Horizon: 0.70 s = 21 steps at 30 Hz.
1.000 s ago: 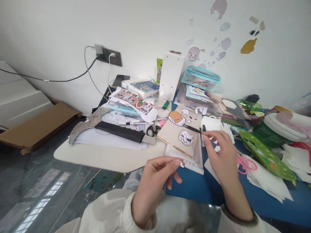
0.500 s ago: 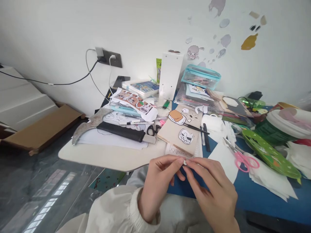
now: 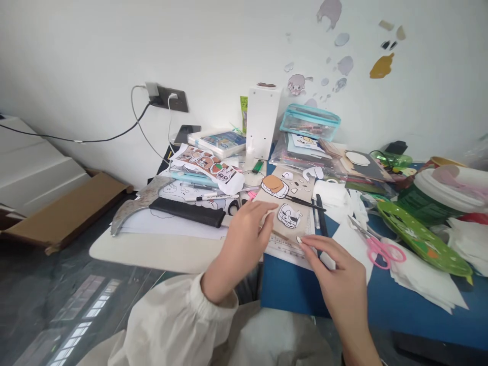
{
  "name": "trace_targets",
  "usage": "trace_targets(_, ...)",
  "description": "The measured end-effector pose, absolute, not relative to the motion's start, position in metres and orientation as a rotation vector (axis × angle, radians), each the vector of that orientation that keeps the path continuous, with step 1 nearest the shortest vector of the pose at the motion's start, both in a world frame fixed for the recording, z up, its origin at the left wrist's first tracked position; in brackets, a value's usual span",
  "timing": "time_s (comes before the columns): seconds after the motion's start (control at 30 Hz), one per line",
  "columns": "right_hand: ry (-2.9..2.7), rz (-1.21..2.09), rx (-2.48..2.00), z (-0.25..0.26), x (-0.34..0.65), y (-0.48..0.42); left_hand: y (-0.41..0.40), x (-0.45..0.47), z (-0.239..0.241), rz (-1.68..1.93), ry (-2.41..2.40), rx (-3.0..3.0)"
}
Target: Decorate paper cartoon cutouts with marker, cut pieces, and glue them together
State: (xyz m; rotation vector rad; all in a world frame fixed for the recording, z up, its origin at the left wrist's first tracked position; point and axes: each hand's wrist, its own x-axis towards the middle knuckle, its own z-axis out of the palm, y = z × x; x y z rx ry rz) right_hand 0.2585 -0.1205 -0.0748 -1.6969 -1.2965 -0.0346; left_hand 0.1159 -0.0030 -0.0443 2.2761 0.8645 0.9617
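Note:
My left hand reaches forward over the near edge of the tan board, fingers loosely stretched out and holding nothing I can see. My right hand sits lower right, its index finger carrying a tiny white paper cutout at the tip near the ruled sheet. On the board lie a white cartoon sticker, an orange-brown one, small paper bits and black tweezers.
A large toy axe with a black handle lies on papers at left, small scissors beside it. Pink scissors, white paper scraps and a green plate crowd the right. A white box, pencil case and wall socket stand behind.
The hands met over the small cutout, then separated. My left hand moved forward onto the board's edge; my right hand now carries the cutout on its fingertip.

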Motion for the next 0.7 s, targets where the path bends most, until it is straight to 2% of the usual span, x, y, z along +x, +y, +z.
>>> trace_targets(0.33,-1.193,0.084,-1.723,-0.088,0.261,-0.104,0.024,0.157,-0.053,0.788,0.844,2.395)
trace_targets(0.53,-1.247,0.189,-1.682,-0.087,0.261,-0.114,0.006,0.129,-0.047,0.736,0.804,2.441)
trace_targets(0.7,-1.305,0.218,-1.641,-0.085,0.263,-0.121,0.008,0.104,-0.047,0.694,0.512,2.662)
